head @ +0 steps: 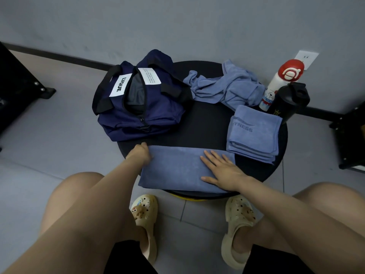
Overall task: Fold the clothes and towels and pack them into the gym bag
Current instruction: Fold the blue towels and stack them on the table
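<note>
A person is sitting at a round black worktop [207, 119], folding a blue towel [177, 171] that is lying at six o'clock on it, nearest the knees. The towel's long axis is running from nine o'clock to three o'clock, so the coming fold will probably turn on bringing one short end over toward the other. The left hand [141, 154] is sitting at the towel's nine o'clock end; its fingers are curling at the far corner there, and the grip appears to be pinching the cloth, though the fingertips are hidden. The right hand [221, 171] is lying flat on the three o'clock half, fingers straight and spread, pressing the cloth down and holding nothing. Judging from this, the left hand is the one placed to carry its end across while the right is anchoring.

A folded towel [254, 133] is lying at three o'clock, just beside the working towel's end. An unfolded blue cloth [223, 86] is lying crumpled at one o'clock. The gym bag [138, 99] is standing at ten o'clock, its zip open, nearer the left hand. Two bottles, a white bottle [280, 86] and a black bottle [288, 101], are standing at two o'clock.
</note>
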Tool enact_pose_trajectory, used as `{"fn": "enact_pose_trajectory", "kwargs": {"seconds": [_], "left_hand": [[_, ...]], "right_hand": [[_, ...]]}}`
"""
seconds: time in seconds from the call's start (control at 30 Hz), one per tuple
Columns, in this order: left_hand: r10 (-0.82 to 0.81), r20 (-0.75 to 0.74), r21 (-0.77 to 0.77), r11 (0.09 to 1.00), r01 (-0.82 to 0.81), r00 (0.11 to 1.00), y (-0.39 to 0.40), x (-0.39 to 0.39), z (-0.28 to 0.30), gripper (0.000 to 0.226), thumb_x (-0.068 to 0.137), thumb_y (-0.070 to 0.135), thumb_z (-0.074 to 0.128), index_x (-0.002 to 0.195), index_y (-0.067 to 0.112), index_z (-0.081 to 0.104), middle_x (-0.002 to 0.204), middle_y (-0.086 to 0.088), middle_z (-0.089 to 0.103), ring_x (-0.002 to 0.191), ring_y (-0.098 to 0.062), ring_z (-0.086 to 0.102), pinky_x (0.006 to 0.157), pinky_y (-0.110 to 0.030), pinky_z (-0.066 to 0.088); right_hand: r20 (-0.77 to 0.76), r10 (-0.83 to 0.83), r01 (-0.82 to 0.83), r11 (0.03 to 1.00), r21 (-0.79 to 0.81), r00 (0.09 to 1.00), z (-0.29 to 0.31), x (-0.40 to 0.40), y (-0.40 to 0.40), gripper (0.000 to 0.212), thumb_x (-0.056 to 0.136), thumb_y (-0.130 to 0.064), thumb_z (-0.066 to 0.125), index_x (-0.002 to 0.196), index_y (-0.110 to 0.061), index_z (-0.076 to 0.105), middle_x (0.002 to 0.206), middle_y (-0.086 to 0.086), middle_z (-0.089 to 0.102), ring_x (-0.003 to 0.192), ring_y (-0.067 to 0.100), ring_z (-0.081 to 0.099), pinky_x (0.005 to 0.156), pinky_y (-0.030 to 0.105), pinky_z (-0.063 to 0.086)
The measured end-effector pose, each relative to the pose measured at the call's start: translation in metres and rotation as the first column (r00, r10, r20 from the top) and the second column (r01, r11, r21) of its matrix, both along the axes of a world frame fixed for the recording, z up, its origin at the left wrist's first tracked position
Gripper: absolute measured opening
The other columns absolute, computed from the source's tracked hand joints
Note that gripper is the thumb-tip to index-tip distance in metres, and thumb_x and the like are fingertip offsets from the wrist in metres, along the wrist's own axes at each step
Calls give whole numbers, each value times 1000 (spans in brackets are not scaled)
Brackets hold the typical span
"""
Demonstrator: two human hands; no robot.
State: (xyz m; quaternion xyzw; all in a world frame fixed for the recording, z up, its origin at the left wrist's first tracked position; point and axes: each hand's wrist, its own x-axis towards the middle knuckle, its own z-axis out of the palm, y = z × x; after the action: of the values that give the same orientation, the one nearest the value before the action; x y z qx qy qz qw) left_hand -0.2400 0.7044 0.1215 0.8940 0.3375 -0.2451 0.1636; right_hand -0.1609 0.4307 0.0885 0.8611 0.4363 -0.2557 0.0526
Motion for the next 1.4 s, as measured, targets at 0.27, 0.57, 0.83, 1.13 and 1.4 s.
{"fn": "enact_pose_trajectory", "kwargs": {"seconds": [0.27,0.57,0.83,1.13,1.4], "left_hand": [[290,-52,-423,860,-284,956,-3,-9,12,49,91,4,57,134,-3,37,128,-27,50,113,-42,55,94,-49,49],[478,98,-515,775,-367,873,14,-22,18,34,87,11,62,117,1,51,118,-19,53,104,-33,56,84,-39,50],[425,394,-359,887,-289,815,20,-33,24,47,82,19,70,124,8,53,115,-10,62,108,-27,57,85,-33,48],[419,410,-633,770,-78,810,-26,-26,35,48,93,18,55,137,21,36,119,-10,63,99,-23,64,73,-37,55],[327,378,-736,674,66,866,-42,-20,32,64,87,-13,47,135,26,28,132,-5,49,115,-28,57,86,-50,50]], "right_hand": [[-22,70,-71,996,-59,997,-5,-18,21,74,98,-57,26,150,-25,-16,156,-1,-26,144,21,-23,117,46,-10],[-21,70,-71,996,-53,997,-2,-26,44,72,99,-55,24,150,-25,-17,156,-1,-28,143,22,-25,117,48,-11],[-118,-52,69,987,145,992,5,-28,74,66,99,-51,34,153,-20,11,161,3,1,148,20,-1,120,39,2],[-726,-339,769,498,402,599,31,-33,107,35,98,-24,53,128,-9,58,115,11,66,107,22,61,89,33,51],[-621,-509,800,441,406,596,34,-30,113,24,84,-21,71,105,-10,67,94,5,70,85,15,62,72,26,47]]}}
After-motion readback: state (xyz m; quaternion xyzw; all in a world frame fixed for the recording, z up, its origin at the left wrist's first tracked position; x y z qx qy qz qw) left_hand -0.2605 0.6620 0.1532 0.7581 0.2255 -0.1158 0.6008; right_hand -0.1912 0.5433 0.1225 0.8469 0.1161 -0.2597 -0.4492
